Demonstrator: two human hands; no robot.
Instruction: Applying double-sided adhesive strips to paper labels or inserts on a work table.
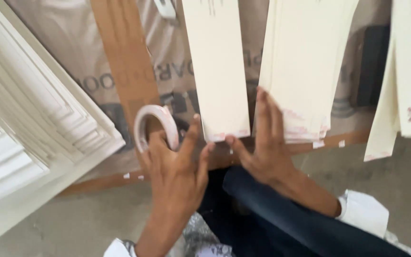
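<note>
Tape roll [154,124] sits hooked on the left hand [174,166]'s fingers at the cardboard's edge, while the right hand [262,150] — open, pressing 1 cream strip stack [303,71] — could skew it.

- The scene was evenly and fairly brightly lit by soft, diffuse daylight; its source could not be told.
- Shadows were faint, only a soft dark band under the strip stack [305,66] and beneath the left hand [174,164].
- The pale boards [29,119] at the left were nearly washed out, their edges hard to separate.
- Motion blur smeared both hands, the right hand [262,147] most, and the tape roll [155,126].
- The whole view looked soft and slightly tilted.
</note>
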